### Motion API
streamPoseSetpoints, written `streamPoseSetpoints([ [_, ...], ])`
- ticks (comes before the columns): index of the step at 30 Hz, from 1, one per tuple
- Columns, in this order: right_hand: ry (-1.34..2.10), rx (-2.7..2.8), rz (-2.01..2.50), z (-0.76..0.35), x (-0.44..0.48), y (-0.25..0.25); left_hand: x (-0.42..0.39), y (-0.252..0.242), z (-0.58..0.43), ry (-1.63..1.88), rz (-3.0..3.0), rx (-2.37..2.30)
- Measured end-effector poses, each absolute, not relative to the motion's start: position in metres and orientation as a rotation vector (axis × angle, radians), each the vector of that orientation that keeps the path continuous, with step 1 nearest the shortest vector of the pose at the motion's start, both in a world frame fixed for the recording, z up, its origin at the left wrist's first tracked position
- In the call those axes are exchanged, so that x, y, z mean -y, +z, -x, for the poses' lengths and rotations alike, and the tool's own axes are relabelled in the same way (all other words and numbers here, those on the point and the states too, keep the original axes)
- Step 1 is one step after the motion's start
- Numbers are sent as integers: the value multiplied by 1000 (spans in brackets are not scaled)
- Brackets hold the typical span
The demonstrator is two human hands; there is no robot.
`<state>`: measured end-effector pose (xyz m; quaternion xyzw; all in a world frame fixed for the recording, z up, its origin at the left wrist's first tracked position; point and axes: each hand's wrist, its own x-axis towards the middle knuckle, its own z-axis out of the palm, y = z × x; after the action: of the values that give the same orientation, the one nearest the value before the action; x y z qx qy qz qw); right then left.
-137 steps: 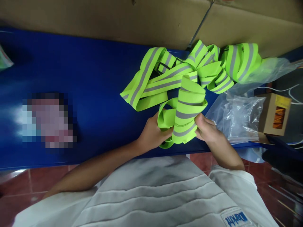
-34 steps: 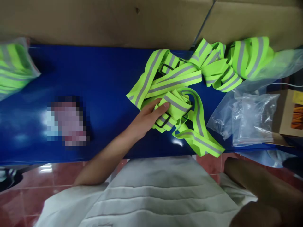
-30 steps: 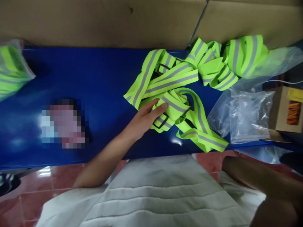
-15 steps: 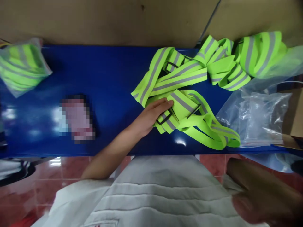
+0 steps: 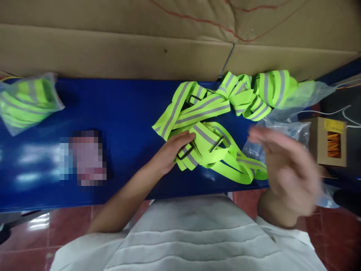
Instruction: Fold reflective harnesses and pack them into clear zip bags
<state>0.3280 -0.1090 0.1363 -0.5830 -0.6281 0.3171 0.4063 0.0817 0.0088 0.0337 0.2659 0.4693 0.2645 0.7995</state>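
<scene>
A folded neon-green strap with grey reflective stripes and black buckles [image 5: 208, 146] lies on the blue table [image 5: 118, 113]. My left hand [image 5: 169, 152] rests flat on its left end, fingers pressing it down. My right hand [image 5: 284, 169] is raised above the table's right part, blurred, fingers apart and holding nothing. Behind lies a loose pile of the same green straps [image 5: 225, 99].
Clear plastic bags [image 5: 284, 130] lie at the right. A small cardboard box with an orange window [image 5: 328, 141] stands beyond them. A bagged green strap [image 5: 26, 101] sits at the far left. Cardboard sheets [image 5: 169, 37] line the back. A pixelated patch is on the table's left.
My right hand has let go of the strap, dropped low, then risen over the table's right side. My left hand stays pressing the folded strap on the table.
</scene>
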Motion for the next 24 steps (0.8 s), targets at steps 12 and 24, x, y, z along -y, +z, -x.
streamPoseSetpoints([
  [12,1272,1599,1379,-286,39,46,-6,27,-84,629,-853,-1009],
  [24,1324,1658,1662,-285,43,50,-11,37,-51,190,-1456,-555],
])
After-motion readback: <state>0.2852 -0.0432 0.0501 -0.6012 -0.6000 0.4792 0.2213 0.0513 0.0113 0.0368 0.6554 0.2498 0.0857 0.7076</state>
